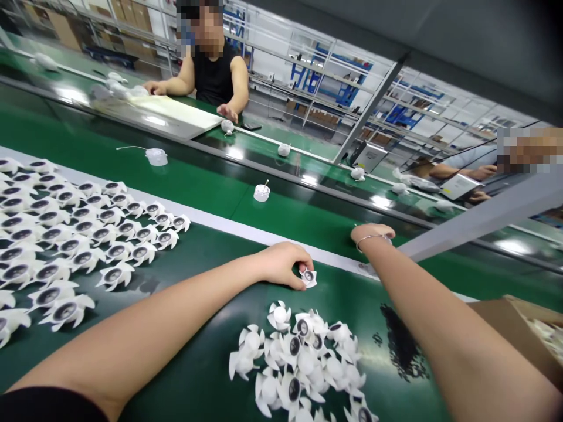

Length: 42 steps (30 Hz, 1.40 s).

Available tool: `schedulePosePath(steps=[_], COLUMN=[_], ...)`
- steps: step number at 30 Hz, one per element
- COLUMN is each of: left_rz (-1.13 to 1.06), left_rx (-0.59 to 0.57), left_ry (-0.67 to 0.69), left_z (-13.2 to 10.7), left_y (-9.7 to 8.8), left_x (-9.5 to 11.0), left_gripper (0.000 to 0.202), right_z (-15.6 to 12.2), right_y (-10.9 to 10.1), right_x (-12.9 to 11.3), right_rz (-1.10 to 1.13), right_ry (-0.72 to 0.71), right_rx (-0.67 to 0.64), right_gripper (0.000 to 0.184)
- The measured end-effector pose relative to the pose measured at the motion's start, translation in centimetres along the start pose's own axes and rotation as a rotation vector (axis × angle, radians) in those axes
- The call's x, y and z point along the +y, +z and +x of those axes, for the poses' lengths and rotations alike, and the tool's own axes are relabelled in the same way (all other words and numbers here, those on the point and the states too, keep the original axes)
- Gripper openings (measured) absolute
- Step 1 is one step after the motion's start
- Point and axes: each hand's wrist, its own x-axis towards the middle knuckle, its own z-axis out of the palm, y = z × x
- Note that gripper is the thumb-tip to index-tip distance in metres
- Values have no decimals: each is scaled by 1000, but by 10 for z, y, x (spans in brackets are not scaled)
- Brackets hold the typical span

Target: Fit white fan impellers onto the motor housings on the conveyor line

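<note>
A small white fan blade wheel point(310, 278) with a dark round hub is pinched between the thumb and fingers of my left hand point(284, 265), just above the green work surface. Below that hand lies a loose heap of similar white fan wheels point(308, 364), some hub up and some dome up. My right hand point(373, 232), with a thin bracelet at the wrist, reaches over the green conveyor belt point(211, 184). Its fingers are hidden behind the back of the hand, and a tiny pale tip shows beside it. Nearby on the belt sits a clear-white round part point(261, 193) with a short wire.
Many fan wheels point(83, 228) stand in rows at left. Small black pieces point(402, 346) lie scattered near my right forearm. A cardboard box point(510, 328) stands at right. Another round part point(156, 156) rides the belt. Across it, a co-worker point(214, 76) sits; a slanted post point(475, 217) rises at right.
</note>
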Motion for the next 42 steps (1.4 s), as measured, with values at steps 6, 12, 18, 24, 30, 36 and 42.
schedulePosePath(steps=[6,12,18,24,30,36,42], left_rz=[-218,-481,-548,-472,-442,-332,-322], left_rx=[-3,137,138,69,70,49,-5], left_ry=[-135,-192,-201,-286,-297,-305,-306], left_z=[-1,4,6,7,15,13,-1], left_y=[-3,-6,-5,-3,-9,-4,-17], left_x=[-3,-4,-2,-3,-4,5,0], left_gripper=[67,36,30,35,32,29,35], right_z=[-72,-147,-153,-146,-145,-148,-144], right_y=[-16,36,65,75,75,77,72], right_x=[36,56,34,40,35,35,40], right_rz=[152,1047,1116,988,960,1014,917], right_ry=[-226,-866,-1088,-1172,-1092,-1066,-1135], right_rx=[89,-3,308,324,291,274,227], right_gripper=[43,36,16,13,10,12,11])
